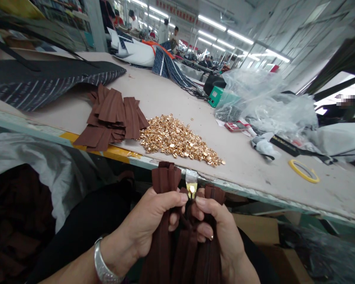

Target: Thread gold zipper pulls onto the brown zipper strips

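Left hand point(149, 221) at 6 o'clock, fingers curled tight around a bundle of brown zipper tapes point(165, 179), thumb tip pressed toward the middle. Silver bracelet point(103, 268) on that wrist. Right hand point(217, 228) just beside it at 5 o'clock, also closed on brown tapes, thumb and forefinger pinched together next to the left thumb. Between the two thumbs sits a small gold slider point(191, 189), touching both; a shiny metal tab on the table edge is right above it, whether the slider hangs on it I cannot tell. Tape ends stick up past the fingers, the rest runs down out of frame at the bottom.

Table point(254, 157) spans the middle, its edge just above the hands. Pile of gold sliders point(177, 140) at 12 o'clock from the hands, near the edge. Stack of cut brown tape pieces point(112, 116) at 11 o'clock, touching the left side of the pile. Yellow tape roll point(304, 170) at 2 o'clock, lying flat, well apart. Crumpled clear plastic bags point(266, 98) at 1 o'clock. Green box point(217, 96) just left of the bags. Striped dark fabric point(47, 83) at 10 o'clock. Cardboard box point(263, 232) under the table at 3 o'clock. Other people far back at 12 o'clock, too small to tell.
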